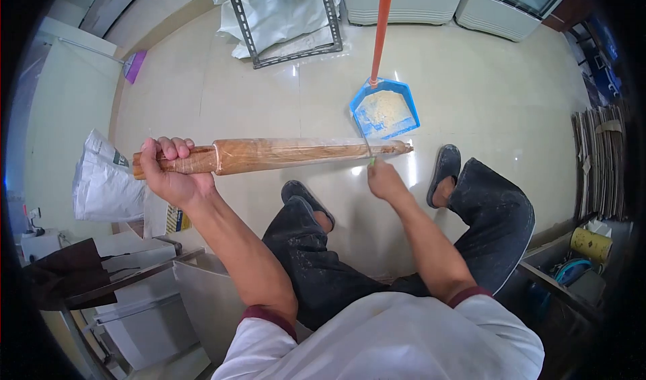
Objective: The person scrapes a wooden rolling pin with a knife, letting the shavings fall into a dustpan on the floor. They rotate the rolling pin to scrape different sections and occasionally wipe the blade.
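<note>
A long wooden rolling pin (269,157) with a pale, shiny film on its surface lies nearly level across my view. My left hand (176,175) is closed around its handle at the left end. In my right hand (388,180) is a thin knife (367,143); a bit of green handle shows at my fingers. The blade crosses the pin near its tapered right end and appears to touch it. Just beyond stands a blue dustpan (356,101) with pale crumbs or powder (387,107) in it.
An orange pole (382,30) rises from the dustpan. Beyond are a slotted metal frame (296,58), white sacks (276,17) and display cabinets (404,2). A white bag (108,185) stands left, stacked cardboard (599,165) right. My slippered feet are on the tiled floor (484,91).
</note>
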Available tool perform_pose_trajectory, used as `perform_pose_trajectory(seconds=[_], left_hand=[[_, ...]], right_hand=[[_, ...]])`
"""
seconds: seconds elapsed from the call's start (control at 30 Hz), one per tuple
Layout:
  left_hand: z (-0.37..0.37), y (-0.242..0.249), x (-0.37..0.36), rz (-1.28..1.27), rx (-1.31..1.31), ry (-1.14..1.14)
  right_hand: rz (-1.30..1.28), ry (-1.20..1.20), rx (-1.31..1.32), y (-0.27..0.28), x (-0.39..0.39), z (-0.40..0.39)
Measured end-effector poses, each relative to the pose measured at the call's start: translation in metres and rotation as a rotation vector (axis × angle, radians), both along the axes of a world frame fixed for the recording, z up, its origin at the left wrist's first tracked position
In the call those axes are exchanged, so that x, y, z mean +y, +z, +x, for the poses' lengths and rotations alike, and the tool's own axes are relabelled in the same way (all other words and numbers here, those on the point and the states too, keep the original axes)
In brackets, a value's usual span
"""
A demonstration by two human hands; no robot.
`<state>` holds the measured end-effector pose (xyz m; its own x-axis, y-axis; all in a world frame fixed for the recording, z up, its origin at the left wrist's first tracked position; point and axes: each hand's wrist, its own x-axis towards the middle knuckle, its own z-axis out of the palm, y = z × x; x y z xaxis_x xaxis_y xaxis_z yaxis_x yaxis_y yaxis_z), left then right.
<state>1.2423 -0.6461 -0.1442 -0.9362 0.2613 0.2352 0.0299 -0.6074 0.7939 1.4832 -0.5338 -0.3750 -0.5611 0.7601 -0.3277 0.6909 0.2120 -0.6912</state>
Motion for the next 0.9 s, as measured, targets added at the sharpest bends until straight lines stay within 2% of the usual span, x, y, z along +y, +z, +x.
perform_pose_trajectory(seconds=[0.07, 0.17, 0.2, 0.23, 0.33, 0.37, 0.47, 0.53, 0.57, 0.67, 0.8, 0.83, 0.9], left_hand=[[0.001, 0.002, 0.004, 0.013, 0.021, -0.030], [0.006, 0.003, 0.008, 0.015, 0.015, -0.046], [0.006, 0.003, 0.010, 0.018, 0.034, -0.073], [0.006, 0.003, 0.011, 0.022, 0.054, -0.103], [0.001, 0.001, 0.011, 0.032, 0.098, -0.179], [-0.001, -0.001, 0.010, 0.037, 0.106, -0.188], [-0.011, -0.007, 0.004, 0.025, 0.101, -0.158], [-0.017, -0.010, -0.001, -0.016, 0.085, -0.099], [-0.020, -0.011, -0.005, -0.004, 0.089, -0.134], [-0.027, -0.013, -0.009, -0.007, 0.097, -0.124], [-0.032, -0.014, -0.009, 0.040, 0.107, -0.205], [-0.031, -0.014, -0.008, 0.048, 0.103, -0.222], [-0.028, -0.012, -0.011, 0.037, 0.110, -0.237]], right_hand=[[-0.002, 0.035, 0.032, 0.012, -0.003, -0.002], [-0.110, 0.136, 0.154, 0.114, -0.030, -0.032], [-0.086, 0.273, 0.142, 0.140, -0.041, -0.041], [-0.060, 0.407, 0.131, 0.156, -0.049, -0.048], [-0.186, 0.361, 0.187, 0.170, -0.045, -0.054], [-0.104, 0.279, 0.254, 0.144, -0.047, -0.051], [-0.112, 0.132, 0.125, 0.069, -0.030, -0.034], [0.020, 0.108, 0.133, -0.039, -0.014, -0.007], [-0.045, 0.046, 0.002, -0.043, 0.003, 0.006], [-0.108, -0.065, -0.159, -0.133, 0.039, 0.052], [-0.101, -0.105, -0.237, -0.131, 0.066, 0.066], [-0.109, -0.089, -0.150, -0.091, 0.061, 0.051], [0.153, 0.125, 0.072, -0.026, 0.031, 0.016]])
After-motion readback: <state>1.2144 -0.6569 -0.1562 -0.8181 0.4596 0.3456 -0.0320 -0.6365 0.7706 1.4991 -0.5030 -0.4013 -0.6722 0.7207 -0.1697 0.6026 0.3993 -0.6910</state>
